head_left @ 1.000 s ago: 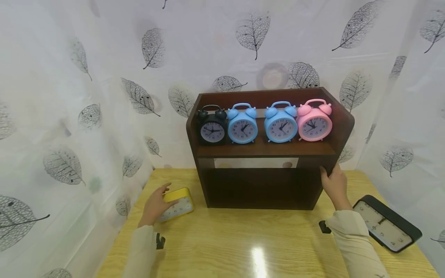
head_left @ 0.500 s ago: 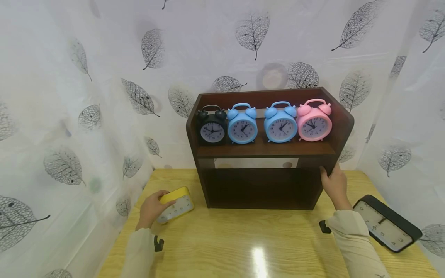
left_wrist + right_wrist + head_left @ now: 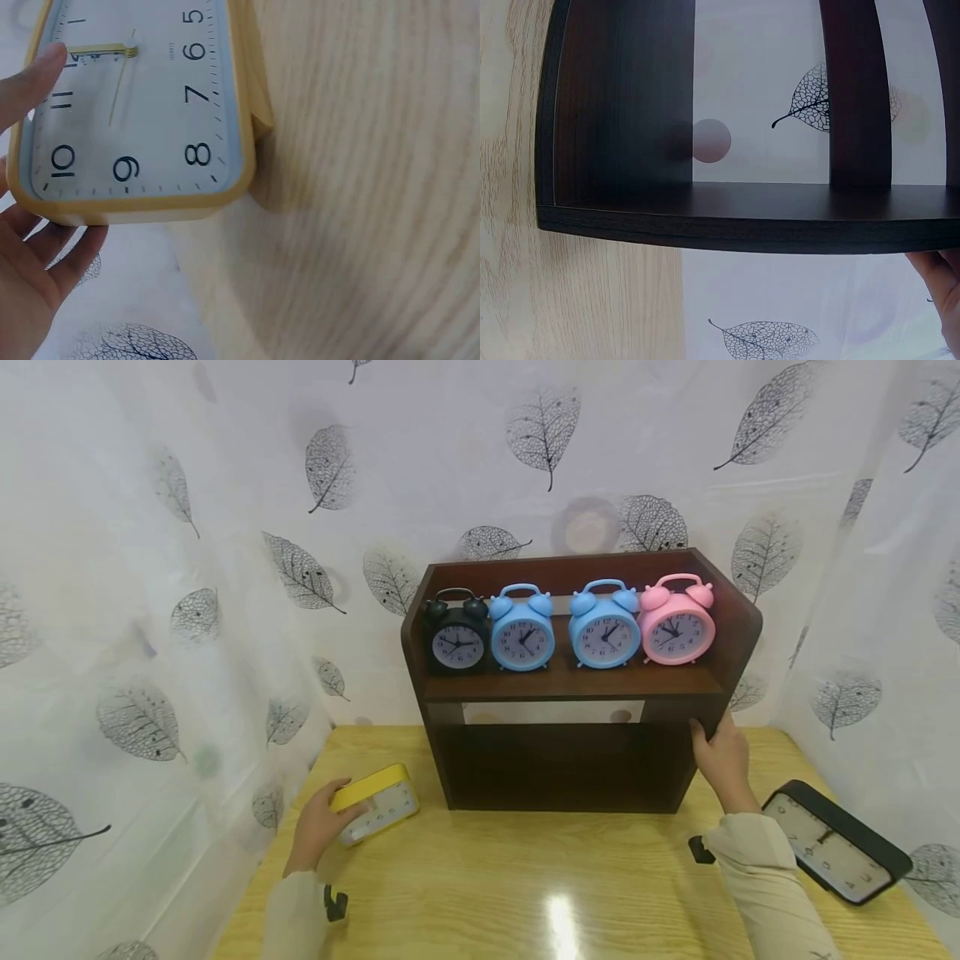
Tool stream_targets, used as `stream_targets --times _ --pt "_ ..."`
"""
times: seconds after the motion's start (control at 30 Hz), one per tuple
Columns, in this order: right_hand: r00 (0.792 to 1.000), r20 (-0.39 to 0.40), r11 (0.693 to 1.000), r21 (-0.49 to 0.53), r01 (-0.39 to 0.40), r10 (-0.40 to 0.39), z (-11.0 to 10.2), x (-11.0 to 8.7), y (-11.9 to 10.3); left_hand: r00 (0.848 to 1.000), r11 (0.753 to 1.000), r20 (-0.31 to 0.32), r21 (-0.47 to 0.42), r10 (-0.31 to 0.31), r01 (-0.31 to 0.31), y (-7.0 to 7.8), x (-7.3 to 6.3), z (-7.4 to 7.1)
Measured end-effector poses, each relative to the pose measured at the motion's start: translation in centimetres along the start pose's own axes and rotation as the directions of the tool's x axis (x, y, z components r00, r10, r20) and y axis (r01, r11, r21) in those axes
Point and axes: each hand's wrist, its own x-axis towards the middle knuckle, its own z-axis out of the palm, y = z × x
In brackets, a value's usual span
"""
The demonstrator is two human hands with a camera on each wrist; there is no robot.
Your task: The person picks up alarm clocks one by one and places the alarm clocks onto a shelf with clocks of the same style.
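Evidently, left fingers [image 3: 81, 256] pinch the yellow clock [image 3: 161, 105] (numerals [image 3: 197, 154] 5–11 legible) while right fingers [image 3: 934, 276] grip the shelf [image 3: 570, 687].

The left arm [image 3: 294, 914] reaches forward and the right arm [image 3: 768, 885] slants inward, both in pale long sleeves [image 3: 750, 847]. The left hand [image 3: 318, 828] grips, its thumb [image 3: 34, 86] set well apart from its fingers [image 3: 79, 259]. The right hand [image 3: 724, 764], higher in the head view, grips too, thumb on the inner side and fingers mostly hidden; the right wrist view shows only part of it.
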Motion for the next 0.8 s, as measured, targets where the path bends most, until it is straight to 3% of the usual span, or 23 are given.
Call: stream_targets --times 0.33,0.6,0.7,0.8 --pt "1.0 0.0 1.0 0.002 0.02 -0.02 0.0 0.0 0.1 0.99 0.995 -0.133 0.081 -0.043 0.055 0.5 -1.6 1.2" --pt "1.0 -0.007 1.0 0.008 0.024 -0.024 0.0 0.1 0.1 0.966 0.996 -0.258 0.068 -0.038 0.057 0.8 -2.2 2.6" --pt "1.0 -0.007 1.0 0.01 0.025 -0.025 0.0 0.1 0.1 0.959 0.998 -0.279 0.014 -0.05 0.056 0.8 -2.5 3.0" --pt "1.0 -0.008 1.0 0.009 0.025 -0.025 0.0 0.0 0.1 0.963 0.993 -0.255 -0.098 -0.082 0.058 0.9 -2.8 3.3"
